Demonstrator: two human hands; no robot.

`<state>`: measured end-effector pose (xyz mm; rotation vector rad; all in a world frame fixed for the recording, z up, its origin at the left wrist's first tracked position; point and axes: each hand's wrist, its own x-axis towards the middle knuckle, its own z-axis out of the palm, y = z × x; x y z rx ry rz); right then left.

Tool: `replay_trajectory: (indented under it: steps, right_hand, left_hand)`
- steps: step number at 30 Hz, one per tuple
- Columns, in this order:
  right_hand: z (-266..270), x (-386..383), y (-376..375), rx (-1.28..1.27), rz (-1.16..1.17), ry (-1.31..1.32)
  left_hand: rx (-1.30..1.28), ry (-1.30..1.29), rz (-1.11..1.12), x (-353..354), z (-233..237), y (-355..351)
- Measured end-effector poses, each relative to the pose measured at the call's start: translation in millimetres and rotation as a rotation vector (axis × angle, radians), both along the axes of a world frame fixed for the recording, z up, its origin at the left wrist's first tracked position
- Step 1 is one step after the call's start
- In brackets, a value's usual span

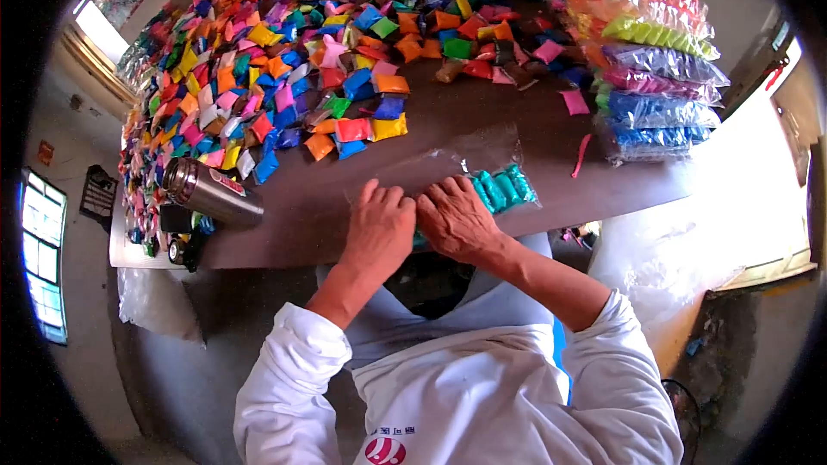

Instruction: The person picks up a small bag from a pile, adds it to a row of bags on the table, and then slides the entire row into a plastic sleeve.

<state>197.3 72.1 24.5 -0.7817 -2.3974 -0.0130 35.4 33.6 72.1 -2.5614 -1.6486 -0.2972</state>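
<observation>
A clear plastic bag with several teal packets (pixel 503 189) lies near the front edge of the brown table (pixel 319 198). My right hand (pixel 455 217) rests over the left part of this bag, fingers bent and pressed together. Beside it, almost touching, my left hand (pixel 380 217) has its fingers curled at the bag's left end. What the fingertips pinch is hidden beneath them. A bit of teal shows under the hands.
Many colourful small packets (pixel 284 95) spread over the table's back and left. Stacked filled bags (pixel 659 108) stand at the right. A steel flask (pixel 215 193) lies at the left. A pink strip (pixel 581 156) and a pink packet (pixel 575 102) lie right of centre.
</observation>
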Motion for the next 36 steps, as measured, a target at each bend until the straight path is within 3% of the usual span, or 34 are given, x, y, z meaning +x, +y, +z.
replay_trajectory:
  steps: [15,17,26,36]
  right_hand:
    - [-6.4,0.8,1.5,0.032,-0.034,0.028]
    - [-5.8,2.0,0.8,-0.010,-0.030,-0.075]
    - [-12.2,0.9,3.5,0.072,-0.039,-0.003]
    - [-3.1,4.3,-0.1,-0.095,-0.023,-0.086]
  left_hand:
    - [-0.019,0.239,0.119,38.6,-2.3,0.0]
    - [-0.060,0.218,0.147,36.9,-3.4,-0.7]
    - [-0.012,0.026,0.069,23.2,-8.3,-3.5]
    - [0.021,0.034,0.129,29.6,-15.4,-6.9]
